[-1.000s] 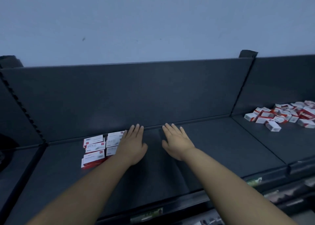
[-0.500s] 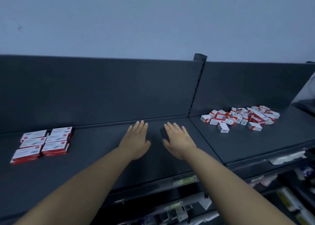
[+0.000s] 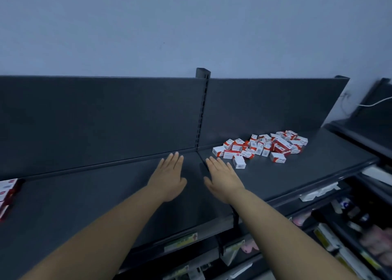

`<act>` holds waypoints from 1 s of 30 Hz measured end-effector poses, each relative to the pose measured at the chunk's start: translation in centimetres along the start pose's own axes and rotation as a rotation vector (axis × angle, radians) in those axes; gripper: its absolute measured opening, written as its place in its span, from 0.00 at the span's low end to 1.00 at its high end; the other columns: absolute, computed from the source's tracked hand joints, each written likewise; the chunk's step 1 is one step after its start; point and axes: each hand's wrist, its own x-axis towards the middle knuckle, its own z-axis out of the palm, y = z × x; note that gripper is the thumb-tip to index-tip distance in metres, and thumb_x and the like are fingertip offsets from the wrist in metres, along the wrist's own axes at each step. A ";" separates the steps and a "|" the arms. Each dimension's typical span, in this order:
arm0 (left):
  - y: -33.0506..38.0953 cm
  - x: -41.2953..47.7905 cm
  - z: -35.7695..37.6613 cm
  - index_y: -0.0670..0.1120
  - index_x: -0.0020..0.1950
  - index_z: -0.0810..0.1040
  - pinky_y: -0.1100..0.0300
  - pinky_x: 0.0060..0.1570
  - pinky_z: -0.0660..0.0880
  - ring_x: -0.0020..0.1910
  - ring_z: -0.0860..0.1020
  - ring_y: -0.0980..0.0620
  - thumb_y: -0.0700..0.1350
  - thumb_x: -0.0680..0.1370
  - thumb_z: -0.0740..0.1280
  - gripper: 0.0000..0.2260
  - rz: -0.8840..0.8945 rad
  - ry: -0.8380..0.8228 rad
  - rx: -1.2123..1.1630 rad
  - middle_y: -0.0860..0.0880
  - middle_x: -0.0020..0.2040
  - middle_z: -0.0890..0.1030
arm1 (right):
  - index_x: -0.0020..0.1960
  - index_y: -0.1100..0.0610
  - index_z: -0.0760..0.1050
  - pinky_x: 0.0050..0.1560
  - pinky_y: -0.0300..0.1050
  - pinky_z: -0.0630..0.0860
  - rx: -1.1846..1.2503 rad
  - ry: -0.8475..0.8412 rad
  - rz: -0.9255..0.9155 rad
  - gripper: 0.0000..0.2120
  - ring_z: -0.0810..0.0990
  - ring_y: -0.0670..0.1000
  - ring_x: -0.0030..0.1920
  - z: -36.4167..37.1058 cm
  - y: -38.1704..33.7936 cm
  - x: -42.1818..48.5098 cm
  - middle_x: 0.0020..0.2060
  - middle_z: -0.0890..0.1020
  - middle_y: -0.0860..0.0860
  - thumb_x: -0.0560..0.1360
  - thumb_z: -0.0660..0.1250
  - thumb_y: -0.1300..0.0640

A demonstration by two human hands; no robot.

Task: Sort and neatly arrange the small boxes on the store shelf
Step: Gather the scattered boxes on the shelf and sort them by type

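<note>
no legible text; print on small boxes (image 3: pixel 261 147) too blurred to read.

The shelf (image 3: pixel 84 205) runs left to right in two bays that meet at an upright post (image 3: pixel 203 76) in the back panel (image 3: pixel 106 120), with the wall (image 3: pixel 191 25) behind. A loose heap of small boxes (image 3: pixel 263 147) lies on the right bay, toward the back. A few arranged boxes (image 3: pixel 6 192) sit at the far left edge of the left bay, well apart from the heap. The left hand (image 3: pixel 169 178) is over the left bay and the right hand (image 3: pixel 222 179) just across the seam, side by side, fingers toward the back panel. Lower shelves (image 3: pixel 350 237) lie below and to the right.
</note>
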 end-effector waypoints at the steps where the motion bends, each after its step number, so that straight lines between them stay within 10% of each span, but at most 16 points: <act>1: 0.4 1.0 0.2 0.44 0.79 0.40 0.54 0.76 0.37 0.78 0.38 0.52 0.49 0.82 0.51 0.30 0.024 -0.002 -0.005 0.47 0.80 0.39 | 0.81 0.55 0.43 0.78 0.51 0.40 0.002 0.011 0.013 0.31 0.42 0.50 0.80 -0.1 0.6 0.3 0.81 0.46 0.49 0.84 0.51 0.48; 18: 12.4 14.3 3.9 0.44 0.80 0.43 0.54 0.75 0.39 0.78 0.39 0.52 0.48 0.81 0.55 0.31 0.328 -0.080 -0.119 0.48 0.80 0.41 | 0.81 0.54 0.43 0.77 0.50 0.40 0.067 0.080 0.309 0.32 0.43 0.52 0.80 -0.5 15.9 -0.4 0.81 0.46 0.51 0.83 0.50 0.44; 30: 25.4 21.9 8.8 0.46 0.80 0.42 0.52 0.77 0.43 0.78 0.40 0.53 0.50 0.81 0.55 0.32 0.179 -0.101 -0.153 0.49 0.80 0.40 | 0.81 0.55 0.46 0.78 0.53 0.45 0.042 0.111 0.204 0.32 0.48 0.52 0.80 -2.7 33.3 0.8 0.81 0.51 0.50 0.83 0.54 0.45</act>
